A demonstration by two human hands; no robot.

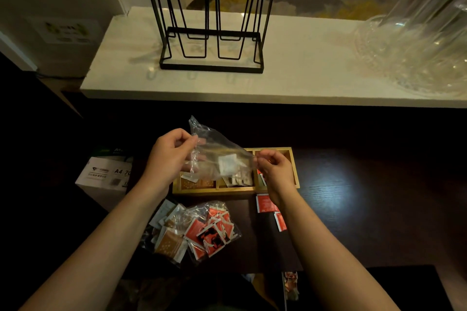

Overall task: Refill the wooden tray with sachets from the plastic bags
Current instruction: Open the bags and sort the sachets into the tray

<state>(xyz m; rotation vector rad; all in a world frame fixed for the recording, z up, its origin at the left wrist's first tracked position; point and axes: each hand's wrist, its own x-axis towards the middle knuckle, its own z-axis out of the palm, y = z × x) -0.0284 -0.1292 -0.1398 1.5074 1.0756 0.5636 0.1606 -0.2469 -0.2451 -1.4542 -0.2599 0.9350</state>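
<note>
Nearest, on the dark table (353,209): a clear bag of sachets (202,230), red ones to the right, brown and white to the left. Just right of it, two loose red sachets (265,203), partly under the right forearm.

Above these, both hands hold up a nearly empty plastic bag (217,156). Left hand (171,156) pinches one edge, right hand (274,168) pinches the other; a white sachet (227,163) or so is left inside.

Step in hand, by my reading: emptying this bag over the wooden tray (294,171), directly beneath. Its compartments already hold some brown, white and red sachets. Next move calls for tipping or shaking the last sachet into the matching compartment.

Left, a box of paper (106,174). Farther, on the pale counter (303,70), a black wire rack (212,33) and clear glassware (417,45), well apart from the work; nothing blocks the tray.
</note>
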